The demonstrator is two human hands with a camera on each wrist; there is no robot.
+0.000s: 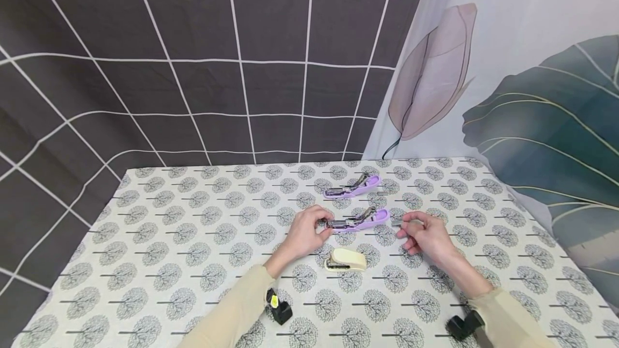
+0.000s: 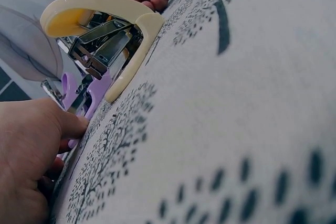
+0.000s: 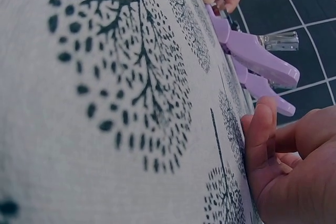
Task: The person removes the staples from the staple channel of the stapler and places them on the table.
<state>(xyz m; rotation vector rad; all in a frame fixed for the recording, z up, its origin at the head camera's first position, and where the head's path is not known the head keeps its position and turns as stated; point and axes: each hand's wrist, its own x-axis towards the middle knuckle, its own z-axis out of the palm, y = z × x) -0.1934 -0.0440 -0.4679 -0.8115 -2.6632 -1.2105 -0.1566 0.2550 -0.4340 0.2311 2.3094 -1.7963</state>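
Note:
Two purple staplers lie spread wide on the cloth, one behind the other. At the front end of the nearer purple stapler (image 1: 374, 218), my left hand (image 1: 306, 233) grips it between thumb and fingers. Off its other end is my right hand (image 1: 427, 236), thumb and forefinger pinching a short grey strip that looks like a row of staples (image 1: 397, 223). In the right wrist view that strip is hidden behind the curled fingers (image 3: 261, 124). The cream stapler (image 1: 346, 259) sits closer to me, beside the left hand; the left wrist view shows its metal nose (image 2: 97, 51).
Behind the gripped stapler lies the farther purple stapler (image 1: 353, 187), with a small grey strip (image 1: 382, 193) by its right end. A tree-print cloth (image 1: 169, 283) covers the table. A dark checked curtain (image 1: 203, 85) hangs at the back, a leaf-print one (image 1: 508, 31) at the right.

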